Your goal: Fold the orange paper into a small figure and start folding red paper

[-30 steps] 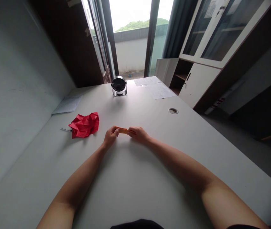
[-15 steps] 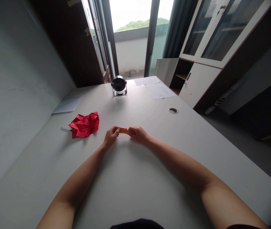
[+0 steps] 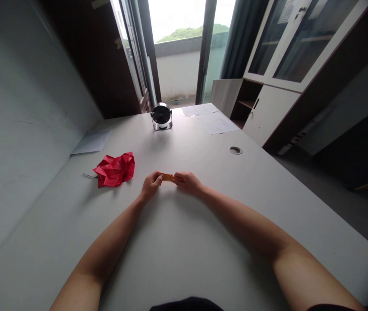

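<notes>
Between my two hands is a small, narrow orange strip (image 3: pixel 167 177) that looks like folded paper. My left hand (image 3: pixel 152 185) pinches its left end between thumb and fingers. At the other end, my right hand (image 3: pixel 187 181) is closed on the strip, its fingers curled over and hiding that end. Both hands are just over the white table (image 3: pixel 177 242). To the left of my left hand lies a creased red sheet of folded paper (image 3: pixel 114 169), with a thin dark string or wire (image 3: pixel 89 175) at its left side.
A round black and silver device on a stand (image 3: pixel 161 116) is at the table's far edge. Printed papers (image 3: pixel 218 123) lie at the far right, and another sheet (image 3: pixel 91 141) lies by the left wall. A round cable hole (image 3: pixel 235 150) is near the right edge.
</notes>
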Tool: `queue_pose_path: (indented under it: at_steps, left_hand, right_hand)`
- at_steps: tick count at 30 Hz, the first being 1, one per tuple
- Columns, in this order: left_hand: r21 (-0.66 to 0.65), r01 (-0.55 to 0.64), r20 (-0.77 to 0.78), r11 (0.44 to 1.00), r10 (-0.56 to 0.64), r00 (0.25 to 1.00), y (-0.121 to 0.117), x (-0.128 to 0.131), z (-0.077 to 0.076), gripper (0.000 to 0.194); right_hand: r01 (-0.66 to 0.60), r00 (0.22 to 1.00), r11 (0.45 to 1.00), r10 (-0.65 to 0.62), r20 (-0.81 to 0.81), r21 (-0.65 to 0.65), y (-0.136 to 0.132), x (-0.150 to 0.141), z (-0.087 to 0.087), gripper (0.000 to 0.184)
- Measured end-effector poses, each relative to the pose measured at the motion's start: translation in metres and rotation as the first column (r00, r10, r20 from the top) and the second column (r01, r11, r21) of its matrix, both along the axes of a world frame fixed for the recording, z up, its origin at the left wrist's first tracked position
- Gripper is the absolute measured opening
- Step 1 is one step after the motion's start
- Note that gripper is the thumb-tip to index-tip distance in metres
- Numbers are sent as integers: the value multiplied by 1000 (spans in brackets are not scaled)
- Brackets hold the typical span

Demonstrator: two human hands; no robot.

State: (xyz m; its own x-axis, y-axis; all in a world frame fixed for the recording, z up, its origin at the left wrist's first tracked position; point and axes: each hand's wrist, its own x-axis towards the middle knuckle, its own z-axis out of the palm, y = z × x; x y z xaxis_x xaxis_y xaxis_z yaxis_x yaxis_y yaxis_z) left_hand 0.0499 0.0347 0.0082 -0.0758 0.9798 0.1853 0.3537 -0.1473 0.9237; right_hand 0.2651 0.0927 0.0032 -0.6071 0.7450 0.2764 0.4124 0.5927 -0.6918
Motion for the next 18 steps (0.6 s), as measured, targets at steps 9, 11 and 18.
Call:
queue_pose_path:
  at_steps: [9,11,18]
  left_hand:
    - [0,3,0,1000,-3,1000,-1,1,3,25]
    - [0,2,-3,1000,-2,1000,-1,2,4,25]
    - [9,10,-18,1000,-10,1000,0,1,1,25]
  right_hand:
    - [-4,1000,1000,4,-6,-8,0,-1,0,18]
    - [0,1000,1000,0,-2,-11,0,-1,0,18]
    - [-1,1000,1000,1,6,-5,0,0,0,18]
